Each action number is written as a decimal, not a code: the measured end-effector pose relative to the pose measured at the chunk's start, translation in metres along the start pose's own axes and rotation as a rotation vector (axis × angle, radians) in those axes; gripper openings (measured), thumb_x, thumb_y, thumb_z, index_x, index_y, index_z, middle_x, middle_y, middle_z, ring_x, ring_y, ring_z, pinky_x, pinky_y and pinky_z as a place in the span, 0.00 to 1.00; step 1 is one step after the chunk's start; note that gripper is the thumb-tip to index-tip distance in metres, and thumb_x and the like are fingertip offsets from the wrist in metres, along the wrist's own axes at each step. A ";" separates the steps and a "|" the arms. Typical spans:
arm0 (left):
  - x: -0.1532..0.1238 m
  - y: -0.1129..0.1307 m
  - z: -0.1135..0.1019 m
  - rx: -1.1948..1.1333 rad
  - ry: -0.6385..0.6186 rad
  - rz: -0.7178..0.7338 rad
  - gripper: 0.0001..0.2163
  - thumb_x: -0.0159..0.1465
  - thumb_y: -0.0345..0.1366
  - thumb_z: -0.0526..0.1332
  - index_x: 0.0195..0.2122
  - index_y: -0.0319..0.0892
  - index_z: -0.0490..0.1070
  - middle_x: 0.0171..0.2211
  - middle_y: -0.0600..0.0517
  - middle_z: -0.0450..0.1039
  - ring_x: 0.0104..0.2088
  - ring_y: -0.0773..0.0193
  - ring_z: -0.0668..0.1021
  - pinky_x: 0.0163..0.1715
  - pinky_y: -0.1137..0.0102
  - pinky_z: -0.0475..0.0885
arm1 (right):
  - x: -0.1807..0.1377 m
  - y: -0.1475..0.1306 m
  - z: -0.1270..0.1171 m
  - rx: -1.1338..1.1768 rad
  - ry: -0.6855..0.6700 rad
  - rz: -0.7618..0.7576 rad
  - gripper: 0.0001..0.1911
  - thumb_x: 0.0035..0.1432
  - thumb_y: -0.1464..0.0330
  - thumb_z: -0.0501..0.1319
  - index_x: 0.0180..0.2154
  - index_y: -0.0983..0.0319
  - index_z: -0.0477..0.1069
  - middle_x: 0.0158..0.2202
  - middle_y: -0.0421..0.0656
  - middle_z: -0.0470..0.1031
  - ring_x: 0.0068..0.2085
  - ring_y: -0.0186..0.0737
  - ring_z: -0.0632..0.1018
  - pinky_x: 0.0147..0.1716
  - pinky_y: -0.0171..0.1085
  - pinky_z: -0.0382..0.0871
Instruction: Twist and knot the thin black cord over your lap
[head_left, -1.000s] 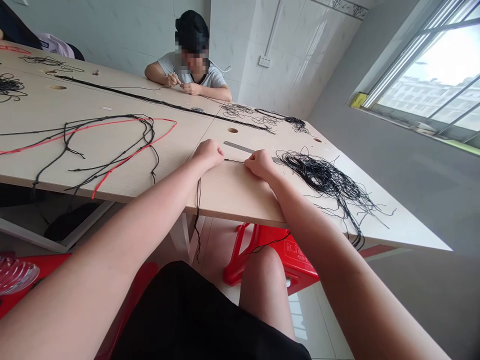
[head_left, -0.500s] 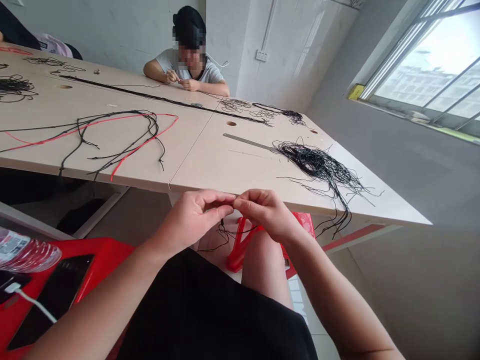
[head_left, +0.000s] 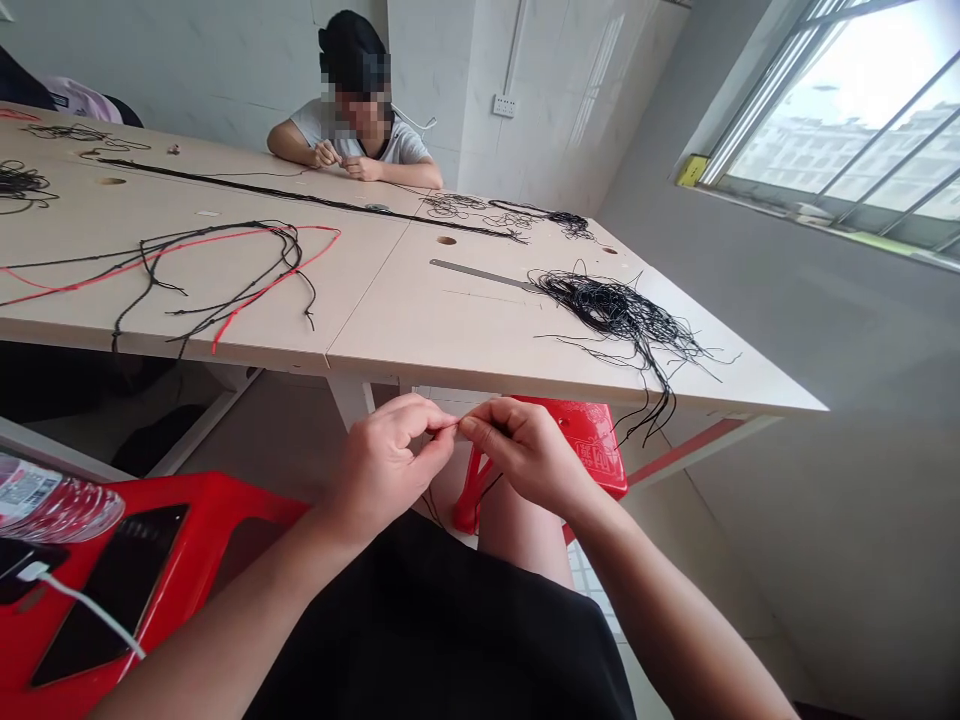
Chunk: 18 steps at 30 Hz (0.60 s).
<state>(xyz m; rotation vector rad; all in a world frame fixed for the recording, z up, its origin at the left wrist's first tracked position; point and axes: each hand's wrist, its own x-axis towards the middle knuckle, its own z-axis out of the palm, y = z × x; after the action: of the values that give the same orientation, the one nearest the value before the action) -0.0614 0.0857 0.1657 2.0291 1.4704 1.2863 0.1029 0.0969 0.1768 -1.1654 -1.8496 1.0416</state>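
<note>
Just off the table's front edge, above my lap, my left hand pinches with thumb and index finger. Its fingertips meet those of my right hand, which is closed in a pinch too. Thin black cord hangs below the hands; the stretch between the fingertips is mostly hidden. On the table beyond lies a tangled bundle of black cords, its loose ends drooping over the edge. A flat metal ruler sticks out from under that bundle.
Black and red cords lie looped on the table at left. A long black cord bundle stretches behind. Across sits a person handling cord. Red stools stand below; the left one holds a bottle and phone.
The view has shifted slightly, showing more of the red stool under the table. Both hands sit a little lower, fingertips still together, and less of the hanging cord shows.
</note>
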 end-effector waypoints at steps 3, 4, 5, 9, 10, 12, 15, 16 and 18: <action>0.000 0.000 0.000 -0.021 0.011 -0.079 0.06 0.55 0.37 0.58 0.23 0.47 0.72 0.27 0.54 0.74 0.31 0.64 0.75 0.34 0.72 0.70 | -0.004 0.003 -0.004 -0.007 0.031 -0.041 0.09 0.57 0.63 0.57 0.31 0.61 0.71 0.30 0.40 0.74 0.32 0.35 0.72 0.30 0.33 0.64; 0.000 0.000 -0.001 -0.069 0.003 -0.128 0.05 0.55 0.37 0.58 0.24 0.46 0.71 0.26 0.54 0.73 0.29 0.65 0.74 0.32 0.73 0.70 | -0.005 0.005 -0.006 0.016 0.030 -0.052 0.09 0.57 0.63 0.57 0.33 0.61 0.71 0.31 0.41 0.74 0.32 0.35 0.73 0.31 0.33 0.65; 0.000 -0.001 -0.001 -0.131 -0.009 -0.184 0.05 0.55 0.38 0.59 0.25 0.46 0.72 0.25 0.54 0.73 0.27 0.65 0.73 0.29 0.73 0.69 | -0.005 0.007 -0.008 0.038 0.023 -0.057 0.09 0.56 0.63 0.58 0.35 0.61 0.72 0.32 0.41 0.75 0.33 0.35 0.73 0.31 0.34 0.66; 0.003 -0.006 -0.001 -0.378 -0.030 -0.366 0.06 0.54 0.40 0.62 0.26 0.43 0.73 0.21 0.55 0.70 0.24 0.68 0.71 0.24 0.74 0.66 | -0.011 0.010 -0.021 0.038 0.004 -0.044 0.12 0.54 0.62 0.61 0.40 0.60 0.71 0.32 0.42 0.74 0.32 0.37 0.74 0.31 0.36 0.68; 0.004 -0.007 0.000 -0.424 -0.020 -0.387 0.07 0.53 0.40 0.62 0.26 0.43 0.73 0.22 0.55 0.70 0.24 0.68 0.71 0.25 0.74 0.66 | -0.015 0.009 -0.028 -0.003 0.013 -0.045 0.11 0.54 0.61 0.61 0.39 0.59 0.71 0.31 0.42 0.74 0.32 0.37 0.74 0.31 0.36 0.68; 0.004 -0.008 0.001 -0.500 -0.008 -0.412 0.07 0.52 0.40 0.63 0.25 0.42 0.73 0.22 0.54 0.70 0.26 0.67 0.71 0.27 0.73 0.66 | -0.026 0.008 -0.049 -0.133 0.044 -0.038 0.08 0.55 0.61 0.59 0.33 0.58 0.71 0.29 0.41 0.74 0.29 0.37 0.73 0.29 0.36 0.67; 0.000 -0.009 0.006 -0.559 -0.054 -0.457 0.06 0.50 0.39 0.63 0.24 0.43 0.72 0.22 0.55 0.70 0.25 0.68 0.71 0.27 0.73 0.65 | -0.048 0.018 -0.094 -0.346 0.029 0.032 0.08 0.55 0.59 0.59 0.29 0.55 0.72 0.24 0.42 0.72 0.25 0.38 0.71 0.23 0.36 0.65; -0.003 -0.009 0.010 -0.568 -0.084 -0.479 0.06 0.50 0.39 0.63 0.24 0.43 0.72 0.21 0.55 0.70 0.24 0.68 0.70 0.26 0.73 0.65 | -0.054 0.025 -0.107 -0.400 0.025 0.058 0.09 0.55 0.58 0.58 0.30 0.54 0.72 0.25 0.43 0.73 0.25 0.39 0.71 0.23 0.37 0.66; -0.012 -0.010 0.019 -0.585 -0.149 -0.527 0.06 0.50 0.39 0.63 0.22 0.43 0.71 0.20 0.55 0.69 0.22 0.69 0.69 0.24 0.73 0.63 | -0.064 0.040 -0.121 -0.563 0.184 0.048 0.08 0.53 0.58 0.59 0.30 0.53 0.73 0.29 0.45 0.75 0.29 0.44 0.74 0.26 0.41 0.69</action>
<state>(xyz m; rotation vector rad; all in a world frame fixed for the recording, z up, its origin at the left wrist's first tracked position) -0.0528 0.0840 0.1433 1.2287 1.2472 1.1316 0.2442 0.0800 0.1836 -1.5702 -2.0313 0.4157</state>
